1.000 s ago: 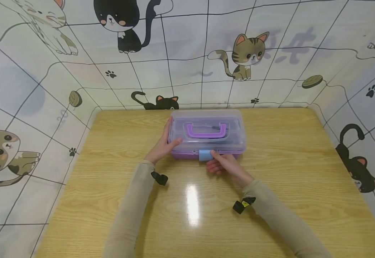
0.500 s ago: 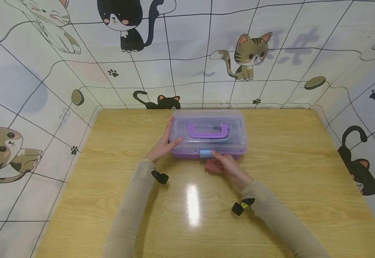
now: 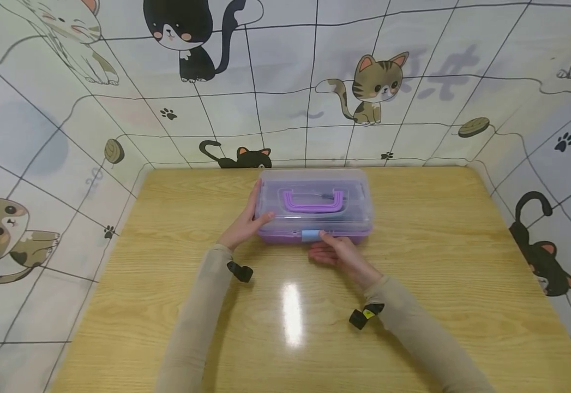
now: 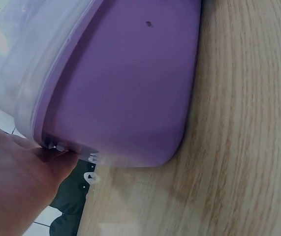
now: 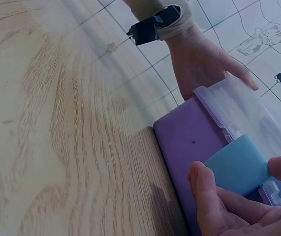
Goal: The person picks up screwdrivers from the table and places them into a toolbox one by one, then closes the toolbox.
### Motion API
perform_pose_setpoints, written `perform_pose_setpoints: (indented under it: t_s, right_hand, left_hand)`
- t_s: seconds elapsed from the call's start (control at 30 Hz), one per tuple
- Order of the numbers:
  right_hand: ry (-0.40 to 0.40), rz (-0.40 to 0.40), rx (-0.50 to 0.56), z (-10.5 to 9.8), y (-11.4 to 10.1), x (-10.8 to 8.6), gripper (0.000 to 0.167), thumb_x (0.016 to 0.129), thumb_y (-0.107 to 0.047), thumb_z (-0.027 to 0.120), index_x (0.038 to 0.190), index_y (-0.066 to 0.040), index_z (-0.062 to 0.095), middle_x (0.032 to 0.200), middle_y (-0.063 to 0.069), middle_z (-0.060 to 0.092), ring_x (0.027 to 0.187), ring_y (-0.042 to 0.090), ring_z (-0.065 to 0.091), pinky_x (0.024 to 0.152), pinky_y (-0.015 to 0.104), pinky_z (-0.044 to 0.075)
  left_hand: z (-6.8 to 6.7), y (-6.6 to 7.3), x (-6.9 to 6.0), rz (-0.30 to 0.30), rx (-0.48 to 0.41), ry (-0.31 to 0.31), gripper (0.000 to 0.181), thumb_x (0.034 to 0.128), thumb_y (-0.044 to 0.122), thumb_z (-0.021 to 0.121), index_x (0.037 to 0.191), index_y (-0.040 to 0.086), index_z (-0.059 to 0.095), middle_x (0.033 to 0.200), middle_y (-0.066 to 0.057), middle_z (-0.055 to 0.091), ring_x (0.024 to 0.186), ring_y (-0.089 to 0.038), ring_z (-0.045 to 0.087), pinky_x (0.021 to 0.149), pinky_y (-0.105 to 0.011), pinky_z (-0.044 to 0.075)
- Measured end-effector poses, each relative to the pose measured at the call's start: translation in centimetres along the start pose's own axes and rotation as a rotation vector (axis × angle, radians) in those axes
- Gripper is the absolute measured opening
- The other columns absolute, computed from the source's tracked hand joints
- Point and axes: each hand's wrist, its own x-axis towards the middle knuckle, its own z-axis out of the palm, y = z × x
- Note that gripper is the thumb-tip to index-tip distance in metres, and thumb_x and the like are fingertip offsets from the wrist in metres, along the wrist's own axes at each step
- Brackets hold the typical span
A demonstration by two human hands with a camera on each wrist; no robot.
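Observation:
A storage box (image 3: 314, 174) with a clear lid, a purple base and a purple handle (image 3: 313, 207) stands at the back of the table. My left hand (image 3: 240, 225) holds its left end, thumb on the lid's edge and fingers along the side. On the box's front is a light-blue latch (image 5: 238, 167). My right hand (image 3: 346, 255) has its thumb at the latch's upper edge and its fingers near the lower edge in the right wrist view. The lid is down on the base. Contents show only faintly through it.
The wooden table (image 3: 167, 305) spreads in front of the box and to both sides. Right behind the box rises a wall (image 3: 285, 114) covered in cat drawings, with more wall at left and right. A black wrist camera (image 3: 240, 271) sits on the left sleeve.
The latch looks shorter from above than a second ago, its lower part changed in angle under the right hand. The right fingers curled in, then straightened somewhat. The left hand stays on the box.

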Motion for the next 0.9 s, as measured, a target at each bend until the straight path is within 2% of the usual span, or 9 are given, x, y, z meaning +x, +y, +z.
perform_pose_setpoints:
  t_s: [0.13,0.2,0.3,0.43,0.53,0.63,0.7,0.9]
  right_hand:
    - [0.025,-0.019,0.012,0.2,0.1,0.5,0.062,0.102,-0.034,0.049,0.126,0.023,0.042,0.117,0.035,0.058,0.103,0.032,0.065,0.092,0.037,0.050]
    - [0.041,-0.025,0.020,0.3,0.1,0.7,0.062,0.102,-0.034,0.049,0.125,0.023,0.043,0.115,0.034,0.059,0.101,0.031,0.065,0.091,0.037,0.050]
    - [0.053,-0.025,0.026,0.3,0.1,1.0,0.062,0.101,-0.034,0.049,0.123,0.023,0.045,0.112,0.033,0.061,0.098,0.030,0.066,0.091,0.037,0.050]
    - [0.060,-0.018,0.039,0.3,0.1,1.4,0.063,0.101,-0.036,0.050,0.123,0.023,0.046,0.111,0.031,0.062,0.098,0.029,0.066,0.091,0.038,0.050]
    - [0.067,-0.018,0.042,0.1,0.1,1.4,0.065,0.101,-0.037,0.050,0.124,0.023,0.046,0.112,0.031,0.062,0.099,0.030,0.066,0.091,0.037,0.050]
    - [0.079,-0.022,0.040,0.0,0.2,1.4,0.066,0.100,-0.039,0.050,0.125,0.022,0.046,0.115,0.032,0.060,0.102,0.031,0.065,0.092,0.036,0.050]
    - [0.086,-0.024,0.043,-0.1,0.4,1.4,0.067,0.100,-0.041,0.050,0.127,0.020,0.045,0.120,0.033,0.057,0.105,0.033,0.063,0.093,0.037,0.049]
    - [0.044,-0.011,0.009,-1.8,1.1,1.0,0.074,0.096,-0.049,0.052,0.136,0.012,0.040,0.132,0.030,0.050,0.116,0.034,0.056,0.097,0.039,0.046]
  left_hand:
    - [-0.4,1.3,0.0,0.002,-0.022,-0.023,0.092,0.0962,0.034,0.058,0.155,0.025,-0.012,0.160,0.000,-0.014,0.144,-0.025,-0.010,0.113,-0.055,0.001]
    - [-0.6,1.3,0.3,0.004,-0.027,-0.029,0.091,0.0968,0.029,0.057,0.155,0.023,-0.012,0.160,-0.002,-0.015,0.144,-0.025,-0.011,0.113,-0.054,0.000]
    - [-0.8,0.4,0.9,-0.003,-0.001,-0.024,0.091,0.0961,0.034,0.058,0.154,0.029,-0.012,0.160,-0.002,-0.015,0.144,-0.023,-0.010,0.113,-0.054,0.001]
    - [-0.8,-1.0,1.6,-0.016,0.032,0.008,0.091,0.0926,0.048,0.059,0.152,0.042,-0.010,0.160,0.006,-0.013,0.144,-0.019,-0.007,0.113,-0.053,0.004]
    - [-0.5,-1.4,1.9,0.004,0.027,0.033,0.091,0.0906,0.052,0.059,0.152,0.045,-0.008,0.160,0.011,-0.011,0.144,-0.018,-0.005,0.113,-0.053,0.005]
    - [-0.2,-1.4,2.1,0.022,0.002,0.052,0.090,0.0924,0.047,0.059,0.153,0.041,-0.007,0.160,0.009,-0.009,0.145,-0.019,-0.004,0.113,-0.053,0.004]
    - [0.0,-1.2,2.1,0.014,-0.024,0.057,0.088,0.0938,0.042,0.059,0.153,0.040,-0.006,0.160,0.008,-0.009,0.145,-0.020,-0.003,0.114,-0.053,0.004]
    - [0.2,1.4,0.7,0.001,-0.015,0.035,0.086,0.0978,0.028,0.054,0.155,0.027,-0.010,0.161,-0.006,-0.012,0.145,-0.028,-0.006,0.113,-0.055,0.003]
